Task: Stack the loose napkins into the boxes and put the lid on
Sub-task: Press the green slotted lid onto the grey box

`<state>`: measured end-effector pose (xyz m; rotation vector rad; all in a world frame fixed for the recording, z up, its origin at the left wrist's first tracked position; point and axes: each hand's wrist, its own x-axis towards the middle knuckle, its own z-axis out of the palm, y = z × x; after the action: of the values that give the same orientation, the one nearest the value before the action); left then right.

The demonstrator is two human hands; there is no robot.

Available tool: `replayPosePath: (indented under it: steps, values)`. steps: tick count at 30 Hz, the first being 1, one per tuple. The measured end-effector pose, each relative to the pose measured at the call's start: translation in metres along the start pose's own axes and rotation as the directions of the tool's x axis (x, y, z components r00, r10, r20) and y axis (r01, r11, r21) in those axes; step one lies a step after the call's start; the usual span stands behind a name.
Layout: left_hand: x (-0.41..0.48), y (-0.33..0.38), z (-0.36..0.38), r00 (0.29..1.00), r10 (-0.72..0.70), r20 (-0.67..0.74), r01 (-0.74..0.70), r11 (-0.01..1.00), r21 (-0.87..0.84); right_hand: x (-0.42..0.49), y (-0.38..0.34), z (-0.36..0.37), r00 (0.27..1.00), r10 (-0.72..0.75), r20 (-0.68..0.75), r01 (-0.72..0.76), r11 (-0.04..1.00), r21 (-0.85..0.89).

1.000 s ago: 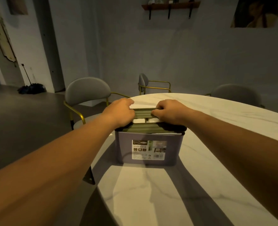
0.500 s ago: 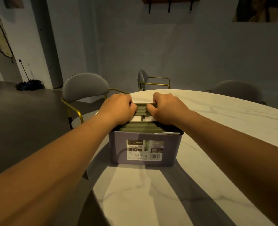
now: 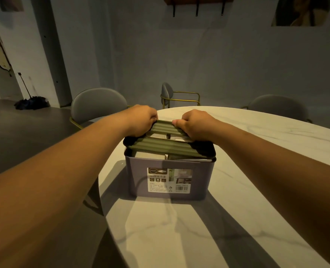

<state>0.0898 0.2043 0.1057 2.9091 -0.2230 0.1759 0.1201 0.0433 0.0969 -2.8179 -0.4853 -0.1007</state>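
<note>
A grey box (image 3: 170, 180) with a white label on its front stands on the white marble table (image 3: 199, 229). A ribbed green lid (image 3: 164, 145) with a slot in its middle sits tilted on the box's rim, its far edge raised. My left hand (image 3: 141, 119) grips the lid's far left end. My right hand (image 3: 192, 124) grips its far right end. White napkins (image 3: 150, 154) show in the gap under the lid's front edge and through the slot.
The box stands close to the table's left edge. Three grey chairs with gold frames (image 3: 99, 105) (image 3: 176, 97) (image 3: 276, 107) ring the far side. A folded dark umbrella (image 3: 31, 102) leans against the left wall.
My two hands have moved a little apart along the lid. The lid's far edge has risen, so it now sits more tilted and the slot shows more.
</note>
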Motion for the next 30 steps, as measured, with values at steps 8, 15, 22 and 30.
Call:
replayPosePath:
  steps: [8,15,22,30]
  values:
    - [-0.006,-0.002,0.005,1.0,0.007,0.013,-0.007,1.0,0.001,-0.006,-0.002,-0.003,0.999,-0.03,0.029,0.031,0.999,-0.035]
    - [-0.009,-0.005,0.019,0.996,-0.001,-0.085,-0.003,0.999,-0.044,-0.012,-0.001,0.012,0.992,-0.042,-0.115,0.038,0.999,-0.038]
    - [-0.012,-0.004,0.026,0.993,-0.014,-0.121,0.019,0.999,0.041,-0.018,-0.002,0.015,0.984,-0.067,-0.167,0.064,0.998,-0.021]
    - [-0.013,-0.003,0.024,0.983,-0.017,-0.184,0.014,1.0,-0.018,-0.016,-0.003,0.013,0.983,-0.116,-0.143,0.109,0.993,-0.055]
